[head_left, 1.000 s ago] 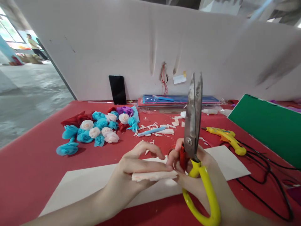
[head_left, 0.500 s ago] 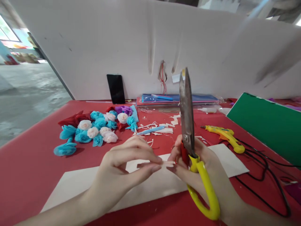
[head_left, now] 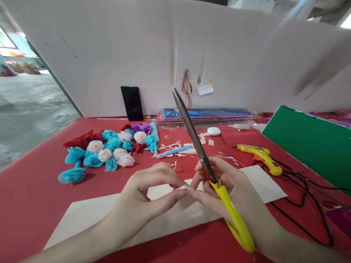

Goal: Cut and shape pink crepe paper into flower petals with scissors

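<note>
Between the fingertips of my left hand [head_left: 156,193] a small pale strip of paper [head_left: 187,188] is pinched. My right hand [head_left: 227,186] holds its thumb and index finger against the same strip, the two hands meeting there. Scissors [head_left: 193,135] with yellow handles rest in my right hand, blades closed and pointing up and to the left. Part of the handle is hidden behind the palm. Beneath both hands a long cream sheet of paper [head_left: 93,212] lies on the red table [head_left: 24,193].
Blue, white, red and purple crepe flowers [head_left: 109,146] cluster at the left. Paper scraps and a light blue stick [head_left: 173,151] lie mid-table. A yellow glue gun [head_left: 259,155] with black cable and a green board [head_left: 309,146] are at the right. A black phone [head_left: 132,103] leans on the wall.
The scissors have tilted left in my right hand, uncovering a white oval object behind. My fingertips have come closer together on the strip. The view has shifted slightly.
</note>
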